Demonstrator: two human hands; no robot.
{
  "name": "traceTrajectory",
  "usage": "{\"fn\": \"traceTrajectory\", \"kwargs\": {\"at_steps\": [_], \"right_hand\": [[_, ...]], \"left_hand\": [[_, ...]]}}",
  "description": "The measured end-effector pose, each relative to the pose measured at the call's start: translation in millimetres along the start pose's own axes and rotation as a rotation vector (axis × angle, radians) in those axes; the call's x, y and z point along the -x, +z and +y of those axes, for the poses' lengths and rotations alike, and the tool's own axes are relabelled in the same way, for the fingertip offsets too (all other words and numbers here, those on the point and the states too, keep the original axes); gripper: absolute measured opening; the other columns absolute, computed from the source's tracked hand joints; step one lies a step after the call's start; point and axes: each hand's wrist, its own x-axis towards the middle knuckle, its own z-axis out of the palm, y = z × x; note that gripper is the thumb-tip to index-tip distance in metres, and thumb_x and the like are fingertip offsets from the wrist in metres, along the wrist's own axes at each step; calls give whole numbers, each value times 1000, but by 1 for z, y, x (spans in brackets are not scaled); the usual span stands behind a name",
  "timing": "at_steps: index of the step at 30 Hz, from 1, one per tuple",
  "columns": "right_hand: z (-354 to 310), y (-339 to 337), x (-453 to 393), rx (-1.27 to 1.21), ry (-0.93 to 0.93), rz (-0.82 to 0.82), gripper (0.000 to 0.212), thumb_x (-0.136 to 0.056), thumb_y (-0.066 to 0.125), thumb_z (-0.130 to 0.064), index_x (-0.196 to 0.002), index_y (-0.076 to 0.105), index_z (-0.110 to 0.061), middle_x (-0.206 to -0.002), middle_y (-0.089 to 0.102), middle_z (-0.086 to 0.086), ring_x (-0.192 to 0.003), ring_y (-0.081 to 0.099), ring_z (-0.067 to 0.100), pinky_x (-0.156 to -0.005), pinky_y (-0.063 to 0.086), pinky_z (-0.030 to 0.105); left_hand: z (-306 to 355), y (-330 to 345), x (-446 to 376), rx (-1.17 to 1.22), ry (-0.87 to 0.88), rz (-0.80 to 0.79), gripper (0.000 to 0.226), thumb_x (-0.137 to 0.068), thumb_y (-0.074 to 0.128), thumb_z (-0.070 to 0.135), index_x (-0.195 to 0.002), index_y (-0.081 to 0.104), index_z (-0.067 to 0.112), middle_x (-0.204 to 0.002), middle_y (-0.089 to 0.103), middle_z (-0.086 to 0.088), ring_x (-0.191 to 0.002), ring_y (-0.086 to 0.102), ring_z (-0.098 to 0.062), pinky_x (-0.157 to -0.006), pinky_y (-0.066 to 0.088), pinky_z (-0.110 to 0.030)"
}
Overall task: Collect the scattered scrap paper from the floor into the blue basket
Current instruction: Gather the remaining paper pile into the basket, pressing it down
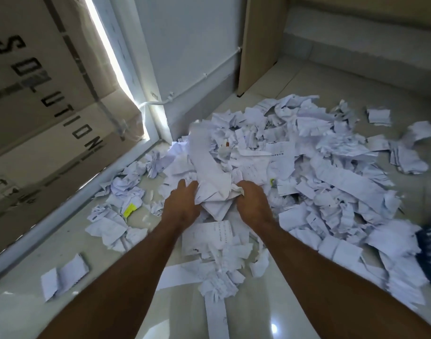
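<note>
Both the left hand (181, 206) and right hand (252, 199) grip a crumpled white paper bundle (215, 195) at the near edge of the sprawling white scrap-paper heap (307, 165). Loose strips could slip free in carrying. The dark blue patterned basket (429, 250), probably, shows just right of the heap.

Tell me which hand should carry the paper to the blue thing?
Probably the right hand. What looks like the blue basket peeks in at the right edge, nearer that side. Both hands grip the paper bundle, so the left hand would have to reach across.

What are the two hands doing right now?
Left hand: holds the left side of a bunch of scrap paper.
Right hand: fingers curled round the right side of the same bunch.
</note>
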Motion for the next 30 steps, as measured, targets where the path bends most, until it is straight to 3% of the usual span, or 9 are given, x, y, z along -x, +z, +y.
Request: {"fn": "traceTrajectory", "kwargs": {"at_steps": [4, 10, 12, 15, 21, 26, 29, 30], "right_hand": [[-11, -45, 14, -153, 0, 115, 26, -90, 51, 1, -111, 64, -6, -108, 64, 6, -100, 59, 18, -87, 44, 27], [-23, -123, 30, -232, -45, 235, 31, -93, 56, -8, -123, 62, -8, -119, 65, 6, -111, 59, 20, -96, 48, 32], [-26, -156, 37, -236, -41, 274, 29, -93, 55, -10, -122, 62, -9, -116, 66, 5, -108, 61, 20, -92, 50, 30], [-26, -211, 51, -230, -62, 367, 25, -94, 55, -9, -118, 63, -10, -111, 67, 3, -102, 61, 16, -82, 44, 18], [-4, -345, 94, -156, -24, 566, 29, -95, 56, -11, -124, 61, -9, -116, 66, 7, -101, 59, 18, -83, 39, 18], [40, -453, 143, -83, 25, 710, 30, -94, 52, -11, -122, 57, -19, -111, 66, 4, -96, 58, 18, -79, 41, 24], [87, -494, 165, 8, 144, 647, 51, -93, 50, -4, -139, 40, -24, -105, 61, 6, -85, 59, 22, -69, 45, 29], [109, -501, 169, 50, 211, 572, 58, -93, 51, -3, -146, 34, -20, -111, 59, 9, -93, 60, 25, -75, 47, 32]], "left_hand": [[35, -28, 12, 56, 91, 104, 45, -86, 67, 26, -127, 51, 16, -116, 50, -13, -98, 59, -37, -79, 52, -42], [99, -72, 31, 90, 171, 184, 44, -86, 66, 24, -127, 53, 17, -116, 53, -14, -99, 60, -38, -78, 55, -46], [125, -85, 41, 107, 205, 207, 40, -87, 66, 24, -124, 54, 15, -114, 55, -15, -97, 60, -38, -76, 54, -45], [162, -104, 54, 149, 254, 238, 36, -87, 61, 25, -120, 56, 13, -112, 55, -17, -95, 60, -38, -76, 53, -45], [264, -125, 68, 196, 377, 268, 58, -78, 34, 50, -117, 57, 15, -115, 59, -17, -101, 59, -37, -85, 51, -45], [378, -127, 95, 222, 494, 260, 50, -80, 44, 37, -123, 57, 14, -122, 58, -18, -107, 56, -38, -83, 48, -41], [427, -115, 103, 232, 563, 235, 44, -82, 48, 35, -120, 58, 15, -120, 58, -15, -106, 56, -35, -80, 49, -39], [441, -110, 105, 223, 582, 227, 40, -83, 50, 32, -119, 57, 16, -120, 58, -14, -105, 56, -34, -79, 49, -38]]}}
